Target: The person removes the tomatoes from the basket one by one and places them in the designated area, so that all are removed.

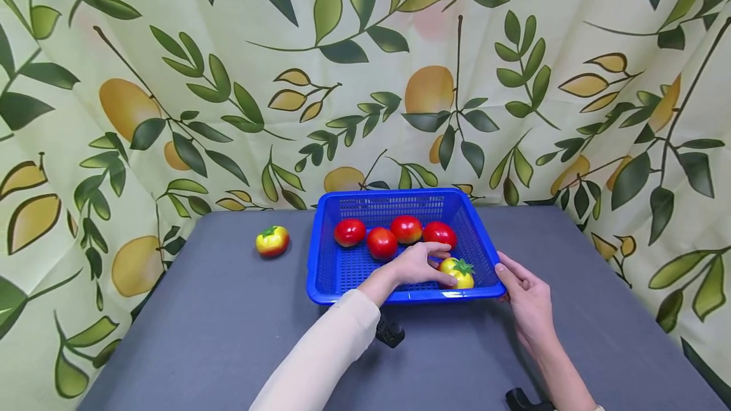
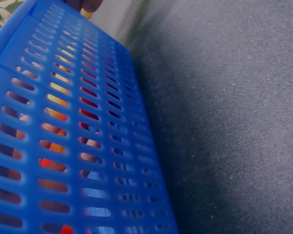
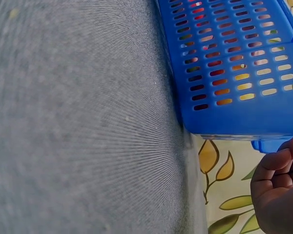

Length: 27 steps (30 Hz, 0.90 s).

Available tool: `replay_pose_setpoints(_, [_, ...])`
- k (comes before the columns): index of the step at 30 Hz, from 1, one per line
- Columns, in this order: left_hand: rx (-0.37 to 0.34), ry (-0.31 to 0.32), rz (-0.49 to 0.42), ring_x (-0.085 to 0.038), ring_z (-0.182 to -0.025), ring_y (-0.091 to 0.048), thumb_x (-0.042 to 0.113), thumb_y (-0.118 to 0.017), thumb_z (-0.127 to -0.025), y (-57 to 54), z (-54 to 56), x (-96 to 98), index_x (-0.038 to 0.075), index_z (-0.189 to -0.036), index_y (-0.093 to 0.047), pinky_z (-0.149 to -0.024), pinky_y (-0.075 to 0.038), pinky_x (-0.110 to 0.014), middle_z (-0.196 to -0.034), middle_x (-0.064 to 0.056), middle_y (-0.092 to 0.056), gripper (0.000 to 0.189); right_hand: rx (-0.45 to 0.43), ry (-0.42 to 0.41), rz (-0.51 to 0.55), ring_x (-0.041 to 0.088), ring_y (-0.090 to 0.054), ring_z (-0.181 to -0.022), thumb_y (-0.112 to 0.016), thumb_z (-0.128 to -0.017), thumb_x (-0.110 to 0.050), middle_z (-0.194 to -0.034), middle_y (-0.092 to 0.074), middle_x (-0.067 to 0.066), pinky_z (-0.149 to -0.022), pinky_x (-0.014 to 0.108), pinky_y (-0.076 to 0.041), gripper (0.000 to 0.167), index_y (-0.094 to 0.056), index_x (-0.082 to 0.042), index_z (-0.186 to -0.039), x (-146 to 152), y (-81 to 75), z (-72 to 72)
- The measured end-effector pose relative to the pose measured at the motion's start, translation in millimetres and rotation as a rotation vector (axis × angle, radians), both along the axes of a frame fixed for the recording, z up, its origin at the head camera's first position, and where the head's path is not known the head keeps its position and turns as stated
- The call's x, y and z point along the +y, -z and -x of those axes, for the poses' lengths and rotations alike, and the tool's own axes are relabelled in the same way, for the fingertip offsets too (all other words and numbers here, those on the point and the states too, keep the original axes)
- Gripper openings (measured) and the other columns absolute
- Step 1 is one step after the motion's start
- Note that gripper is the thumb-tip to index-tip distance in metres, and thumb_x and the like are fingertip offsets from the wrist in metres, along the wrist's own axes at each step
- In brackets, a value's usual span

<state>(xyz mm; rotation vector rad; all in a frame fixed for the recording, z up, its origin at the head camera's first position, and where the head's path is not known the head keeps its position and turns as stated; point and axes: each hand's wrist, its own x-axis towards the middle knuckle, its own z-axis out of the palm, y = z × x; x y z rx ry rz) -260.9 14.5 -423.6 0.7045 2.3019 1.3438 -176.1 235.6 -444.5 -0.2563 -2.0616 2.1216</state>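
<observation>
A blue plastic basket with slotted walls holds several shiny red tomatoes. My left hand reaches over its front rim and grips a yellow-and-red tomato with a green leafy top, in the front right corner. In the left wrist view the basket wall hides most of this. My right hand pinches the rim at the front right corner, thumb on top. In the right wrist view its curled fingers are at the basket's corner.
Another yellow-and-red tomato with a green top lies on the grey table, left of the basket. Behind the table hangs a leaf-and-fruit patterned cloth. Black wrist devices show below both hands.
</observation>
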Motion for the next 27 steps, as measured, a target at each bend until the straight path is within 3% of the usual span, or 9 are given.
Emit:
replay_pose_setpoints(10, [-0.004, 0.044, 0.056, -0.013, -0.103, -0.064, 0.022, -0.08, -0.082, 0.5, 5.1, 1.2, 0.012, -0.141, -0.055, -0.09, -0.05, -0.028, -0.132, 0.002, -0.06, 0.065, -0.011, -0.018, 0.045, 0.009, -0.052, -0.052, -0.068, -0.093, -0.032, -0.083, -0.07, 0.002, -0.051, 0.02, -0.048, 0.062, -0.049, 0.001, -0.142, 2.2, -1.2, 4.1])
replay_pose_setpoints(20, [0.043, 0.038, 0.125, -0.011, -0.107, -0.058, 0.024, -0.081, -0.081, 0.3, 4.0, 1.2, 0.018, -0.137, -0.06, -0.094, -0.047, -0.032, -0.128, 0.007, -0.061, 0.06, -0.025, -0.03, 0.014, 0.011, -0.057, -0.056, -0.065, -0.095, -0.034, -0.095, -0.072, 0.0, -0.054, 0.021, -0.051, 0.063, -0.046, 0.0, -0.145, 0.8, -2.1, 2.4])
replay_pose_setpoints(27, [0.037, 0.014, 0.123, -0.009, -0.097, -0.059, 0.024, -0.083, -0.08, -0.4, 3.9, 1.0, 0.017, -0.133, -0.064, -0.088, -0.049, -0.028, -0.117, 0.009, -0.063, 0.057, -0.029, -0.035, -0.005, 0.011, -0.057, -0.056, -0.064, -0.095, -0.036, -0.094, -0.072, -0.001, -0.055, 0.022, -0.052, 0.065, -0.045, 0.001, -0.145, 0.7, -3.0, 1.9])
